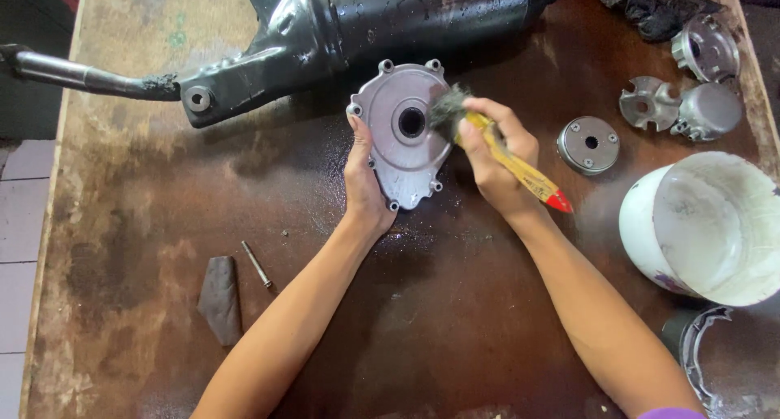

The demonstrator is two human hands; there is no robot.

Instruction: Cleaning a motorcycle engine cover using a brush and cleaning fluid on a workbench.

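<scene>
A grey metal engine cover with a round centre hole stands tilted on a stained brown workbench. My left hand grips its left edge from behind. My right hand holds a paintbrush with a yellow handle and red tip. The dark bristles touch the cover's upper right, beside the hole.
A large black engine casing with a metal tube lies at the back. Several round metal parts sit at the right, with a white bucket below them. A dark rag and a thin pin lie at the left.
</scene>
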